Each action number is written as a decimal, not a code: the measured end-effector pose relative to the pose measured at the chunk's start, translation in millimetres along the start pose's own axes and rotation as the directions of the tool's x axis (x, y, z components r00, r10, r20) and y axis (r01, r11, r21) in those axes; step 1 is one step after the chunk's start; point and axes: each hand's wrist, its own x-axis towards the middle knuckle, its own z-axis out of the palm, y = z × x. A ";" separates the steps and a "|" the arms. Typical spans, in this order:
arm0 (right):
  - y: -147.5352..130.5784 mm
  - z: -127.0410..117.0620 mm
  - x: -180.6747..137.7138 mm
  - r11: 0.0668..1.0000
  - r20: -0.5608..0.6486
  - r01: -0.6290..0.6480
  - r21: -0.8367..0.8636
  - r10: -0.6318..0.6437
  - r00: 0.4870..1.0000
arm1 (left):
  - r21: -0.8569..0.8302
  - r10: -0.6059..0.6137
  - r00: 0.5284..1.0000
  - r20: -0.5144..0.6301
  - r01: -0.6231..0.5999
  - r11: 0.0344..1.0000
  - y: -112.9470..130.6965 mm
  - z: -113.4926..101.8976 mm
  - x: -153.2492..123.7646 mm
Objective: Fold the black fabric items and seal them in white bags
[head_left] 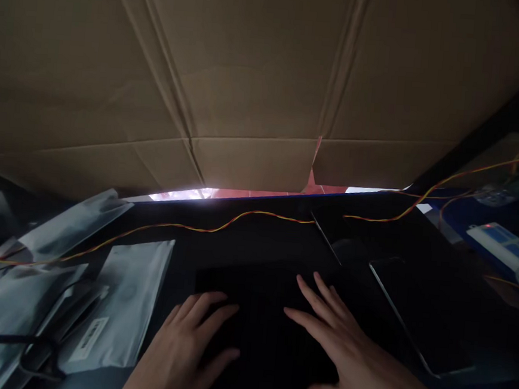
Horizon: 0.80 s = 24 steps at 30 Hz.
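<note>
My left hand (180,347) is low in the middle of the view, its fingers a little bent and the thumb apart, holding nothing that I can see. To its right, my right hand (343,351) is spread, fingertips pointing forward and left. Both are over or on a very dark flat area (258,320); whether it is a separate object I cannot tell, nor whether the fingers touch it. A frosted plastic pouch (128,295) with a label lies left of my left hand. Right of my right hand lies a thin dark slab (429,316) with a bright edge.
Brown cardboard (259,86) hangs along the back of the black table (219,245). A twisted red-yellow wire (171,226) crosses the table. More frosted pouches (73,222) and a black cable (0,339) are at left. A white power strip (502,243) with a red light is at right.
</note>
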 end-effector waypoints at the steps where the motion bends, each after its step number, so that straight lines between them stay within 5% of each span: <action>1: -0.1 -2.1 -2.9 1.000 0.030 -0.001 0.006 0.001 1.000 | 0.027 -0.022 1.000 0.016 0.021 0.999 -1.6 0.3 -6.5; 6: -0.7 -0.1 -11.4 0.998 -0.023 0.059 0.003 -0.059 0.998 | 0.150 -0.017 0.988 0.154 -0.006 0.989 -7.3 0.8 -35.4; 11: 4.0 9.1 -15.9 1.000 0.005 -0.006 0.014 0.006 1.000 | 0.194 0.018 0.987 0.160 -0.049 0.980 -7.9 10.5 -42.9; 15: 13.7 21.5 -5.6 0.999 -0.206 -0.039 -0.010 0.036 0.978 | 0.208 0.004 0.992 0.128 -0.031 0.978 -10.0 13.4 -28.8; 19: 16.3 32.3 11.8 0.990 -0.437 -0.043 -0.134 -0.020 0.899 | 0.300 0.056 0.998 -0.031 -0.044 0.953 -7.2 -0.1 -9.2; 24: 4.4 25.3 4.4 0.976 -0.409 0.078 -0.205 -0.158 0.899 | 0.355 0.229 0.974 0.002 -0.214 0.910 5.4 -9.5 -5.8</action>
